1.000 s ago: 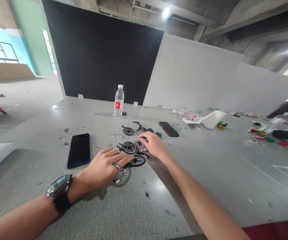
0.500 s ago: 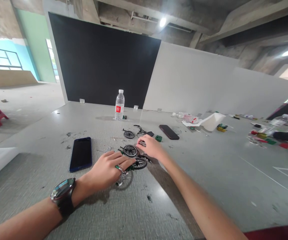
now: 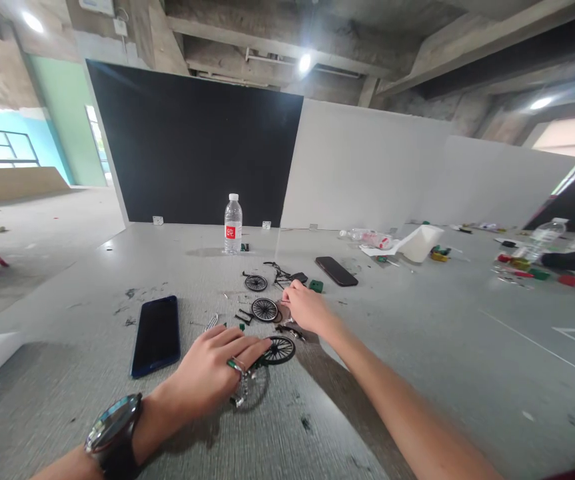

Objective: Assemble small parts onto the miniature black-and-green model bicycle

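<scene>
My left hand (image 3: 217,360) is closed over a small model bicycle with green parts, its fingers covering most of the frame. One black spoked wheel (image 3: 281,350) of it shows past the fingertips, and a chain-like silver piece (image 3: 243,390) hangs below the palm. My right hand (image 3: 304,308) is pinched just above the table, beside a loose black wheel (image 3: 264,309). Whatever lies between its fingertips is too small to name. Between the hands are a small black bracket-like part (image 3: 244,317) and a dark slim part (image 3: 291,331).
Farther back lie another wheel (image 3: 256,283), a black bicycle frame piece (image 3: 280,273) and a green block (image 3: 316,286). One phone (image 3: 156,337) rests at left, another (image 3: 336,271) at right. A water bottle (image 3: 233,225) stands behind; a crumpled white sheet (image 3: 417,243) lies right.
The view has tilted up, so the table appears lower. My left hand and the model bicycle are farther from the loose wheel, uncovering the bracket-like part. My right hand stays pinched nearby.
</scene>
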`<state>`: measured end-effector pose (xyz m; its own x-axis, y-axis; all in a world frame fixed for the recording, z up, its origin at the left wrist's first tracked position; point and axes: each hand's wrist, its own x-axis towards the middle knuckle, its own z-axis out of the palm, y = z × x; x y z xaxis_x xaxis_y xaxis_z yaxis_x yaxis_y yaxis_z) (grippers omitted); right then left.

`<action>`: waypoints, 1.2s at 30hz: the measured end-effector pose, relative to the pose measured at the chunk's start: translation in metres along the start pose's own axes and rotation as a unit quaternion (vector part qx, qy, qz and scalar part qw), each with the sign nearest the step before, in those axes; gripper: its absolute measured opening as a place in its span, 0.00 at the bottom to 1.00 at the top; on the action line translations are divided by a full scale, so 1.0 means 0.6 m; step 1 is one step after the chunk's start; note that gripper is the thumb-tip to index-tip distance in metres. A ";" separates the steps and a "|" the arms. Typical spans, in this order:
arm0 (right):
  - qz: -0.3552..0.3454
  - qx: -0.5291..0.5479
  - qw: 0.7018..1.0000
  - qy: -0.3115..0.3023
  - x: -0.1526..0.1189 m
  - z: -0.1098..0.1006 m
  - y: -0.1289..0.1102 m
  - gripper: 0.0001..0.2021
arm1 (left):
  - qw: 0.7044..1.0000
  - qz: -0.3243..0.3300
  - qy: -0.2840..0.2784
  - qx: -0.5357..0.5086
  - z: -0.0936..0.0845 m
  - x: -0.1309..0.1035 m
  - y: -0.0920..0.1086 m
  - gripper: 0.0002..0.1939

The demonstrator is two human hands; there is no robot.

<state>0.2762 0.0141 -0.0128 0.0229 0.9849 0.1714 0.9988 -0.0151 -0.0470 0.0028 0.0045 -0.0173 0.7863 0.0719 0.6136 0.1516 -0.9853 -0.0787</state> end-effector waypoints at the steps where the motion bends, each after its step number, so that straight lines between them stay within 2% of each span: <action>1: 0.003 0.003 1.000 0.003 0.000 -0.001 0.001 0.08 | 1.000 0.001 -0.001 -0.001 -0.001 0.000 0.000 0.18; 14: 0.012 0.046 0.999 0.010 -0.002 0.007 0.003 0.07 | 1.000 0.005 -0.001 -0.001 -0.004 0.003 0.001 0.18; 19: 0.027 0.108 0.993 0.033 0.000 -0.006 0.015 0.07 | 1.000 0.009 0.000 0.003 -0.004 0.002 0.000 0.17; 31: -0.008 0.245 0.967 0.067 -0.001 -0.024 0.017 0.14 | 1.000 0.003 -0.005 0.009 -0.005 0.000 -0.001 0.20; 34: -0.027 0.309 0.949 0.047 -0.004 -0.033 0.006 0.16 | 1.000 -0.003 -0.014 0.019 -0.006 -0.001 -0.003 0.19; 36: -0.033 0.386 0.922 0.024 -0.007 -0.039 -0.004 0.15 | 1.000 0.000 -0.016 0.022 -0.006 -0.001 -0.006 0.19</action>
<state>0.2745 0.0060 0.0098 -0.0170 0.9702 0.2416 0.6700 0.1904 -0.7175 -0.0003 0.0073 -0.0144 0.8049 0.0778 0.5883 0.1771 -0.9777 -0.1131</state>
